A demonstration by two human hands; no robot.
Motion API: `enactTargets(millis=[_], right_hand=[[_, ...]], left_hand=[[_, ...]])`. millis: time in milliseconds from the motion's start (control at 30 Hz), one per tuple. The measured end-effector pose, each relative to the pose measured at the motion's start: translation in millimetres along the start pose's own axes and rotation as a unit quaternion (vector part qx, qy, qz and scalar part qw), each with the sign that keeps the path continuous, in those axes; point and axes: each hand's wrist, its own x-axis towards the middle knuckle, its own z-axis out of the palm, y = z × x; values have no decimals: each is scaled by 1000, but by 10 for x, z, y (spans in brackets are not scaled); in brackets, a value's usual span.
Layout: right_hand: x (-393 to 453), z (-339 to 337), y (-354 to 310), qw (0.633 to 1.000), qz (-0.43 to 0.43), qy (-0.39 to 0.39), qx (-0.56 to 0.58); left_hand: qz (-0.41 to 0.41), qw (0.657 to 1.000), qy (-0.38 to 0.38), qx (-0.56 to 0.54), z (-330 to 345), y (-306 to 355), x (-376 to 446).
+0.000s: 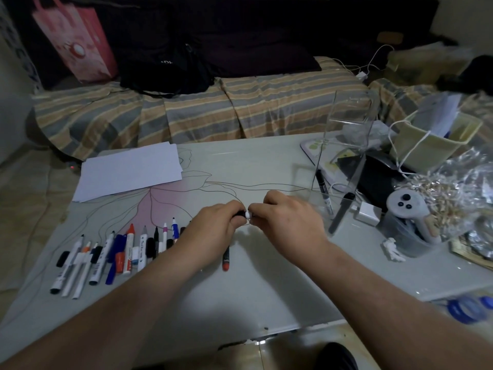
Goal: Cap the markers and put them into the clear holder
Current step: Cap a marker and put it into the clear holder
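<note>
Pressing together at the centre of the frame, the left hand [217, 225] curls round a dark marker barrel while the right hand [286, 222] pinches a small white cap [248, 214] against its end; this capping looks nearly finished. In the tall clear plastic holder [344, 156] at right, two dark capped markers [325, 194] already stand. Much remains, by my judgement: a row of mixed markers and loose caps [106, 255] lies at lower left on the pale worktop [266, 289], and one red-ended marker [226, 259] sits beside the left wrist.
</note>
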Motion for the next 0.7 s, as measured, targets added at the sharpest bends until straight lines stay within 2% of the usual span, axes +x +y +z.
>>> enactTargets(millis=[233, 400, 500, 600, 633, 700], right_hand=[[-43, 32, -9, 998, 27, 32, 43], [-120, 121, 19, 996, 41, 41, 75], [-153, 93, 44, 989, 61, 29, 133], [-112, -66, 28, 987, 39, 11, 158], [-90, -148, 33, 986, 34, 8, 166], [-36, -345, 104, 978, 48, 22, 201]], left_hand=[[16, 999, 30, 12, 17, 89, 0], [25, 999, 7, 30, 17, 136, -13], [24, 999, 4, 33, -27, 199, -15], [-20, 993, 76, -88, -126, 332, 12], [-38, 981, 92, -169, -144, 393, 33], [-48, 938, 79, -334, -130, 514, 69]])
